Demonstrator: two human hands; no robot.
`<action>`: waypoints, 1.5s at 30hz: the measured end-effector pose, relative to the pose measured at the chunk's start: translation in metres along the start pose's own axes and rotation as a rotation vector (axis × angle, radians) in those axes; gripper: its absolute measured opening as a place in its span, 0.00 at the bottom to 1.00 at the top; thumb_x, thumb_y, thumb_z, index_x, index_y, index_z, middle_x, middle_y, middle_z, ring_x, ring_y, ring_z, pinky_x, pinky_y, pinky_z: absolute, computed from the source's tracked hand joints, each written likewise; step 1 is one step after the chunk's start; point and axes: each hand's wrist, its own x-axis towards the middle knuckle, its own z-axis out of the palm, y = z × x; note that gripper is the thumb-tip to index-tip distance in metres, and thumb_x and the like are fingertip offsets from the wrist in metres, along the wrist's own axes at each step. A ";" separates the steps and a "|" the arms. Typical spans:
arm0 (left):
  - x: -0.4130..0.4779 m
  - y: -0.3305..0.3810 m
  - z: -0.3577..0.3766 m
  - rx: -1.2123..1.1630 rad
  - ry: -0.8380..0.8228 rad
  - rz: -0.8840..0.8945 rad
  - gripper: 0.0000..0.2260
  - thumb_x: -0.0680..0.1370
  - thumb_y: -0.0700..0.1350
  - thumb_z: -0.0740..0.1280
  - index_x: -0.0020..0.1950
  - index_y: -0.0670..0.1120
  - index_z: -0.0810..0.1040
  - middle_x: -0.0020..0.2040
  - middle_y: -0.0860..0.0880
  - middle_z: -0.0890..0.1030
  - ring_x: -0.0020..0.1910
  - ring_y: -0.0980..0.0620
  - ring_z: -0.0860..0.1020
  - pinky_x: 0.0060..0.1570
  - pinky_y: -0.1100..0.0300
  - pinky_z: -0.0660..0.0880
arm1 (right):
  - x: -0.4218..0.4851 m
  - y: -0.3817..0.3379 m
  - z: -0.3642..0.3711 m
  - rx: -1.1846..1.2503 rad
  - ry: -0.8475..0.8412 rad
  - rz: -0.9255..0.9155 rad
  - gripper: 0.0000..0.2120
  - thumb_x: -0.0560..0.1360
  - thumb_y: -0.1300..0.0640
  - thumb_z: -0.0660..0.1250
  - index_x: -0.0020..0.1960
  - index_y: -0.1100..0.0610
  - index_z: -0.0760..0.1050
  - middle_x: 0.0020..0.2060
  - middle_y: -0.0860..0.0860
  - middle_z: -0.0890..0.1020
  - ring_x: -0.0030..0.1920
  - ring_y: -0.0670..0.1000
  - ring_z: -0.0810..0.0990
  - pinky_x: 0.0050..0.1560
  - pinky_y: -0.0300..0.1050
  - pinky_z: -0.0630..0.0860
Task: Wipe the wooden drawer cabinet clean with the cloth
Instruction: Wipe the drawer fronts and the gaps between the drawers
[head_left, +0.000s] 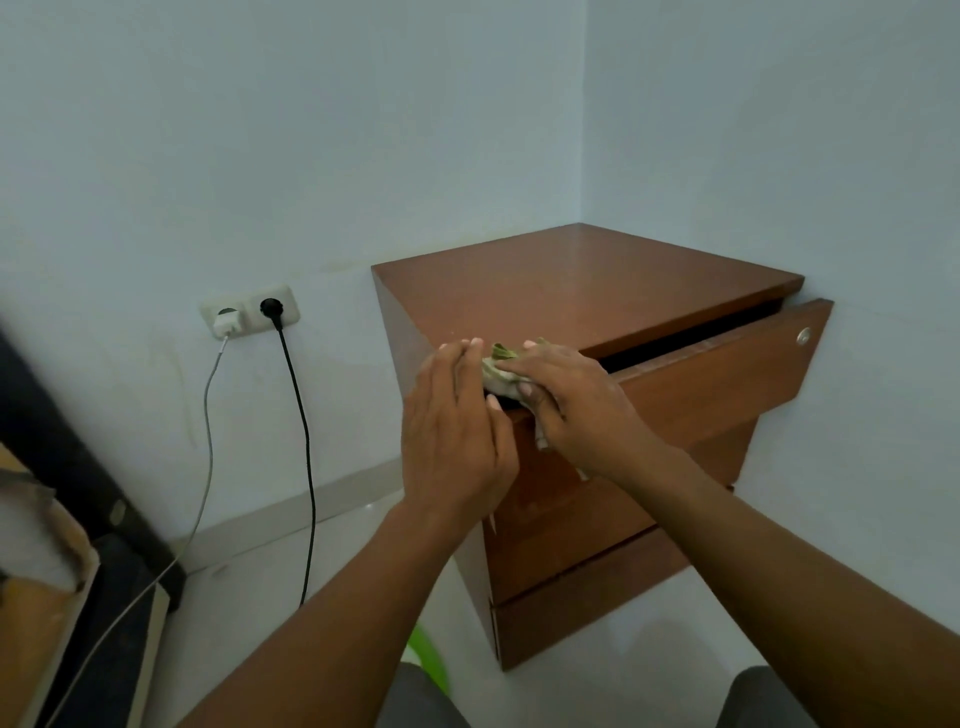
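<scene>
My left hand (457, 431) lies nearly flat, fingers straight, touching the one bunched pale green-patterned cloth (496, 366) on the front left corner of the single brown wooden three-drawer cabinet (597, 291). My right hand (571, 400), just right of it, curls over and grips the cloth; the cabinet's top stretches back and rightward.

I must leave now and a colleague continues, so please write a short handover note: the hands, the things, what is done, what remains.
Left hand: open, fingers straight at the front left corner of the cabinet, beside the cloth.
Right hand: grips the cloth on the upper edge of the top drawer.
That drawer stands partly open.
Done: cannot tell which surfaces are already wiped.
Left: probably finish this edge, then top, fronts, side.
</scene>
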 end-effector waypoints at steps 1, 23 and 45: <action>0.001 -0.001 0.002 0.009 -0.026 0.007 0.24 0.80 0.47 0.54 0.75 0.39 0.67 0.73 0.40 0.70 0.72 0.43 0.68 0.70 0.44 0.67 | -0.003 0.001 -0.001 -0.004 0.003 -0.005 0.17 0.81 0.58 0.61 0.69 0.53 0.76 0.65 0.51 0.80 0.70 0.51 0.73 0.75 0.45 0.64; 0.033 0.010 0.016 0.152 -0.512 0.163 0.36 0.76 0.59 0.36 0.83 0.45 0.48 0.83 0.47 0.47 0.81 0.51 0.43 0.80 0.52 0.41 | -0.040 0.031 0.003 -0.107 0.155 0.006 0.15 0.83 0.53 0.59 0.66 0.54 0.77 0.61 0.51 0.81 0.65 0.50 0.77 0.69 0.52 0.70; 0.039 0.022 0.031 0.302 -0.497 0.145 0.36 0.76 0.55 0.35 0.82 0.43 0.52 0.82 0.45 0.55 0.81 0.49 0.50 0.80 0.51 0.46 | -0.032 0.068 0.000 -0.084 0.272 -0.011 0.16 0.82 0.57 0.60 0.67 0.59 0.77 0.66 0.54 0.79 0.70 0.51 0.74 0.73 0.49 0.68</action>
